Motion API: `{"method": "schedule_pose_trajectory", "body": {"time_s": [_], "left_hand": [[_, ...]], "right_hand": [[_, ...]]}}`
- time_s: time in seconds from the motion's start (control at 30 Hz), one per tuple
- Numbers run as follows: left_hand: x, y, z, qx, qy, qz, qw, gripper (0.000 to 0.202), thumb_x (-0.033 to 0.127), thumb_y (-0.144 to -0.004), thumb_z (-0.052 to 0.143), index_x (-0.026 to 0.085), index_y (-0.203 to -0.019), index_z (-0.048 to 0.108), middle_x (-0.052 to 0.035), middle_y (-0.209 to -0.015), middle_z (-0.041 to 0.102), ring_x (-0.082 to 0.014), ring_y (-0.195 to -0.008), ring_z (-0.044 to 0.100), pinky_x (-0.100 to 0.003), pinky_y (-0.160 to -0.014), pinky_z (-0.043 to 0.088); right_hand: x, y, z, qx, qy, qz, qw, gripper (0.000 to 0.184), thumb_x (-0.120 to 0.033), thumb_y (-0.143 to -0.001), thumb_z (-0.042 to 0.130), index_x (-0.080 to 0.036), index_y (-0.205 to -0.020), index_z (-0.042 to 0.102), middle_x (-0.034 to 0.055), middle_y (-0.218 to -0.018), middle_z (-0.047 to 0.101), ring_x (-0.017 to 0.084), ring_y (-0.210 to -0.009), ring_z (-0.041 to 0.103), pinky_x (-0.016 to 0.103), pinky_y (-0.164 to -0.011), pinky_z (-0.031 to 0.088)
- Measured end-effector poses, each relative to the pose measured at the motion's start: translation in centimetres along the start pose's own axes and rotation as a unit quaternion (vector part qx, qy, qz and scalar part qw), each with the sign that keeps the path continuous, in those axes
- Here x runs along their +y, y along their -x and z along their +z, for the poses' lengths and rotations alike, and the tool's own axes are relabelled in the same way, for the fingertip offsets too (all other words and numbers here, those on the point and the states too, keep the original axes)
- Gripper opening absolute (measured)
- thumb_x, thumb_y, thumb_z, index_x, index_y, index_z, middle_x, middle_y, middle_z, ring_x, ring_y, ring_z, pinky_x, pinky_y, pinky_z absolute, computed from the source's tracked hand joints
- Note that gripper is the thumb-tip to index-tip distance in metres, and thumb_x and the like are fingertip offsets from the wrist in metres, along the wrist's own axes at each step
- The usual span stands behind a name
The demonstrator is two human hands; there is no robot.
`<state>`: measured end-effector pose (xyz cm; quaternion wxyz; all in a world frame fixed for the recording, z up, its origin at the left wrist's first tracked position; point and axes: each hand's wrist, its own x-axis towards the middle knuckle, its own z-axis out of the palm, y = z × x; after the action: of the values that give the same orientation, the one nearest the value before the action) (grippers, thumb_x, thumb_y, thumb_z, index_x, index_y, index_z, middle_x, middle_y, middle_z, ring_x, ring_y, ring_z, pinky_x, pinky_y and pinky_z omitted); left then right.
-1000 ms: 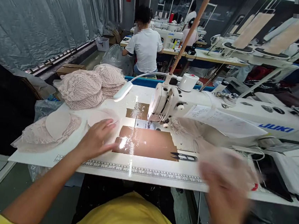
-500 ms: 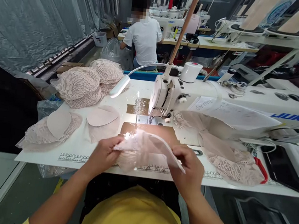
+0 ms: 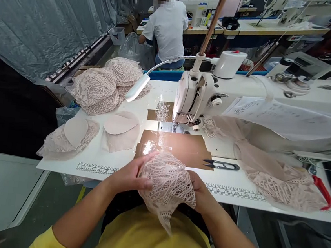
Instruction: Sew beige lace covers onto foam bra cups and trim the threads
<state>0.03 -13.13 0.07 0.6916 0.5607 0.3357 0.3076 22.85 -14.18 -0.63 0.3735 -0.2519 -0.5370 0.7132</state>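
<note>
A pale pink lace bra cup [image 3: 169, 181] is held between my two hands over the table's front edge, its lace side up and a loose tip hanging down. My left hand [image 3: 134, 176] grips its left side, thumb on top. On the right side my right hand [image 3: 200, 189] is closed on the edge, its fingers partly hidden behind the lace. Beyond the cup stands a white sewing machine [image 3: 190, 99], its needle area over a metal plate [image 3: 165, 126]. Black thread snips [image 3: 222, 165] lie just past my right hand.
Lace cups [image 3: 95, 87] are heaped at the back left. Nearer are a lace piece with an oval pad [image 3: 76, 131] and a sheer piece with another pad [image 3: 120, 125]. Sheer and lace fabric [image 3: 286, 184] lies at right beside a red-handled tool [image 3: 322, 192]. A person [image 3: 168, 29] sits ahead.
The cup has been turned so that its lace side shows, and both hands have come closer to my body with it. The snips now show fully. My view has shifted.
</note>
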Motion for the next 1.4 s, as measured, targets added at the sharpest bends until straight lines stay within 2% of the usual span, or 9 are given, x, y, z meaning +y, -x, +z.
{"method": "schedule_pose_trajectory", "body": {"time_s": [0.2, 0.47, 0.63, 0.73, 0.93, 1.07, 1.2, 1.3, 1.4], "left_hand": [[-0.3, 0.7, 0.4, -0.025, 0.058, -0.016, 0.998, 0.028, 0.03, -0.076, 0.07, 0.012, -0.097, 0.065, -0.0048, -0.085, 0.063, -0.0162, -0.079, 0.058, -0.025, -0.073, 0.047], [0.0, -0.1, 1.4, 0.013, 0.117, -0.017, 0.993, 0.022, 0.028, -0.076, 0.072, 0.013, -0.09, 0.066, -0.004, -0.078, 0.067, -0.0148, -0.073, 0.061, -0.024, -0.069, 0.049], [-0.5, -0.2, 1.7, 0.07, 0.148, -0.026, 0.986, 0.027, 0.028, -0.075, 0.073, 0.012, -0.096, 0.067, -0.0055, -0.079, 0.07, -0.0162, -0.072, 0.064, -0.025, -0.068, 0.051], [-0.8, -0.4, 2.1, 0.117, 0.173, -0.026, 0.978, 0.034, 0.034, -0.079, 0.069, 0.011, -0.104, 0.067, -0.0085, -0.089, 0.071, -0.0219, -0.085, 0.066, -0.031, -0.076, 0.052], [-1.4, -1.7, 2.8, 0.296, 0.29, 0.029, 0.91, 0.03, 0.043, -0.084, 0.059, 0.019, -0.098, 0.07, -0.0034, -0.105, 0.071, -0.0223, -0.113, 0.058, -0.031, -0.097, 0.046], [-1.7, -1.6, 2.6, 0.247, 0.36, 0.0, 0.9, 0.027, 0.037, -0.081, 0.063, 0.015, -0.098, 0.069, -0.0048, -0.093, 0.072, -0.0222, -0.097, 0.065, -0.033, -0.091, 0.048], [-1.6, -0.4, 1.4, 0.184, 0.293, 0.024, 0.938, 0.017, 0.032, -0.08, 0.067, 0.015, -0.08, 0.064, -0.0023, -0.077, 0.067, -0.0139, -0.07, 0.063, -0.026, -0.072, 0.05], [-0.3, -0.1, 0.0, 0.148, 0.127, 0.11, 0.975, 0.027, 0.032, -0.074, 0.074, 0.019, -0.094, 0.062, -0.006, -0.109, 0.063, -0.0178, -0.096, 0.06, -0.027, -0.083, 0.047], [1.7, -0.6, -0.8, 0.086, -0.05, 0.139, 0.985, 0.074, 0.035, -0.061, 0.082, 0.023, -0.127, 0.051, -0.0104, -0.14, 0.042, -0.0284, -0.126, 0.042, -0.037, -0.104, 0.035]], "right_hand": [[0.4, -0.2, -0.7, 0.163, -0.019, 0.014, 0.986, 0.023, -0.033, -0.068, 0.078, -0.021, -0.075, 0.061, -0.0032, -0.068, 0.057, 0.01, -0.059, 0.051, 0.02, -0.054, 0.042], [0.6, -0.8, -0.6, 0.323, 0.099, -0.06, 0.939, 0.041, -0.039, -0.075, 0.071, -0.026, -0.11, 0.052, 0.0015, -0.087, 0.061, 0.015, -0.076, 0.059, 0.026, -0.07, 0.049], [0.8, -0.4, -1.3, 0.273, 0.141, -0.048, 0.95, 0.034, -0.051, -0.09, 0.047, -0.022, -0.099, 0.063, 0.0052, -0.089, 0.062, 0.019, -0.08, 0.059, 0.03, -0.069, 0.048], [0.8, -0.6, -1.1, 0.231, 0.104, -0.004, 0.967, 0.029, -0.048, -0.084, 0.059, -0.02, -0.081, 0.064, 0.0007, -0.072, 0.057, 0.014, -0.065, 0.051, 0.026, -0.059, 0.042], [1.0, -1.3, -0.5, 0.289, -0.027, -0.015, 0.957, 0.026, -0.042, -0.07, 0.075, -0.02, -0.067, 0.061, -0.0032, -0.063, 0.053, 0.01, -0.057, 0.045, 0.022, -0.055, 0.039], [1.0, -1.4, -0.6, 0.287, -0.079, -0.012, 0.955, 0.024, -0.04, -0.067, 0.077, -0.021, -0.067, 0.063, -0.0018, -0.067, 0.059, 0.012, -0.06, 0.05, 0.023, -0.057, 0.044], [0.7, -1.1, -1.1, 0.302, -0.081, -0.046, 0.949, 0.023, -0.039, -0.068, 0.077, -0.022, -0.067, 0.061, -0.0028, -0.065, 0.058, 0.011, -0.058, 0.05, 0.023, -0.056, 0.043], [0.1, -0.9, -1.1, 0.24, 0.008, -0.045, 0.97, 0.02, -0.037, -0.072, 0.074, -0.021, -0.069, 0.062, -0.0029, -0.065, 0.056, 0.011, -0.057, 0.048, 0.022, -0.054, 0.04], [-0.6, -0.9, -0.6, 0.12, 0.124, -0.032, 0.984, 0.014, -0.032, -0.078, 0.07, -0.02, -0.074, 0.063, -0.0021, -0.068, 0.058, 0.011, -0.06, 0.049, 0.022, -0.056, 0.04]]}}
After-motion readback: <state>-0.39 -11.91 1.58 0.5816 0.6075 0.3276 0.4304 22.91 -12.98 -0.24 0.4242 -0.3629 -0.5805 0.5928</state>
